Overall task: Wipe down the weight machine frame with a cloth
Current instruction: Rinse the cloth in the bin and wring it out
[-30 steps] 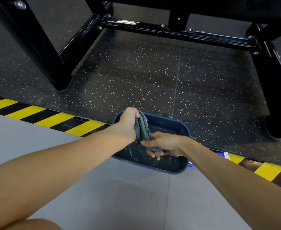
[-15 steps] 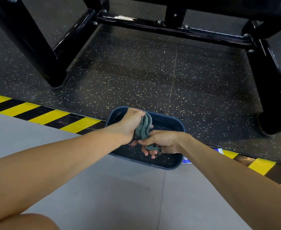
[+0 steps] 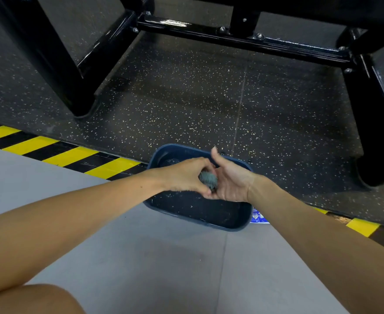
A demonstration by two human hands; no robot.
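Glossy black painted metal frame [image 3: 243, 39]; matt speckled rubber floor [image 3: 186, 105]; smooth blue plastic tub [image 3: 243, 220]; knitted teal cloth [image 3: 208, 179].

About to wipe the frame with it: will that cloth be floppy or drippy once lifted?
Probably floppy: the cloth is squashed into a small wad between the left hand and right hand, so it should droop once released. Likely damp and a bit heavy, perhaps dripping, since it is held over the blue tub.
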